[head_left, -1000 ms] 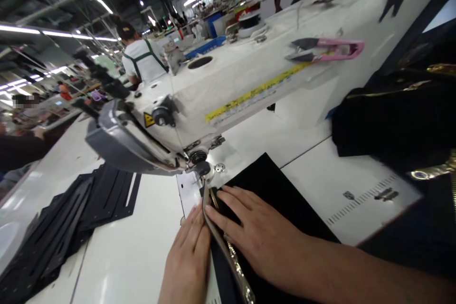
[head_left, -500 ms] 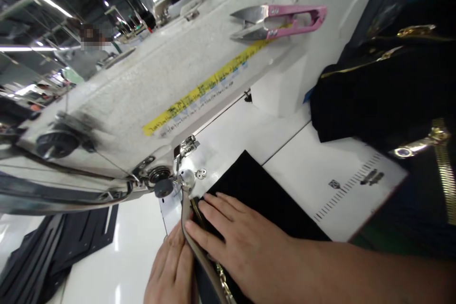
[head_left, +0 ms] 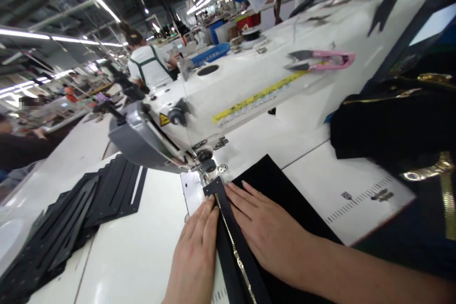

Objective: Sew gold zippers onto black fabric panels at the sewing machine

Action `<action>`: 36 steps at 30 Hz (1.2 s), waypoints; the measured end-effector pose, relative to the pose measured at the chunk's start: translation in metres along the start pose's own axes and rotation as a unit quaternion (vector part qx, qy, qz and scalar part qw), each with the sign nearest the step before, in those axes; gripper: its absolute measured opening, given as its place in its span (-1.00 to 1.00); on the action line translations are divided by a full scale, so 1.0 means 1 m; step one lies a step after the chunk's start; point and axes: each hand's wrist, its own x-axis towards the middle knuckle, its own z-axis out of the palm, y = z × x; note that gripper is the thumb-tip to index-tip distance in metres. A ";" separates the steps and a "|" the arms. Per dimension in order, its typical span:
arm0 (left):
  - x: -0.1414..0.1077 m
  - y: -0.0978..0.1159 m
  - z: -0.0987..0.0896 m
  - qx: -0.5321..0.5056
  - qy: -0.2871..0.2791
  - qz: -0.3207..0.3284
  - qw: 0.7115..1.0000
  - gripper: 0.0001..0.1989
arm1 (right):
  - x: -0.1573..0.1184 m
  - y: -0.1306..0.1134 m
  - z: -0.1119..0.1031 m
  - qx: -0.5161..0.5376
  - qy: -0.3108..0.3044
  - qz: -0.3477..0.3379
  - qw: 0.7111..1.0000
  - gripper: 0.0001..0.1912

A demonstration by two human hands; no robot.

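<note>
A black strip (head_left: 228,199) with a gold-toothed zipper (head_left: 228,232) down its slot lies over black fabric (head_left: 272,190), its top end close to the presser foot of a white sewing machine (head_left: 263,85). On the strip's left edge rest the fingertips of my left hand (head_left: 197,242), fingers long and close together. My right hand (head_left: 265,228) lies flat, fingers stretched along the strip's right edge and over the black fabric. A gold zipper pull (head_left: 238,260) shows between the hands. Both palms face down, so what lies under them is hidden.
Several slotted black pieces (head_left: 117,190) are fanned on the table at left. Pink-handled thread snips (head_left: 320,60) lie on the machine arm. Black pieces with gold zippers (head_left: 395,118) hang at right. A person in a white top (head_left: 151,66) sits beyond the machine.
The strip has turned from edge-up, showing its tan side, to lying flat with its black face up. Both hands have shifted slightly right in view, and the camera view has tilted up.
</note>
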 end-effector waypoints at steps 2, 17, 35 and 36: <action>0.001 0.003 -0.001 -0.007 0.026 -0.007 1.000 -0.64 | 0.000 -0.001 0.000 -0.016 -0.009 -0.013 1.000 -0.53; 0.001 0.005 0.001 0.020 0.062 0.004 0.998 -0.67 | 0.001 -0.004 -0.004 -0.034 -0.050 -0.044 0.997 -0.49; 0.025 -0.032 0.018 -0.026 0.036 -0.029 0.999 -0.70 | 0.041 0.018 0.014 -0.048 -0.038 -0.037 0.997 -0.49; 0.025 -0.032 0.018 -0.024 0.037 -0.029 0.999 -0.70 | 0.040 0.018 0.015 -0.049 -0.037 -0.040 0.997 -0.49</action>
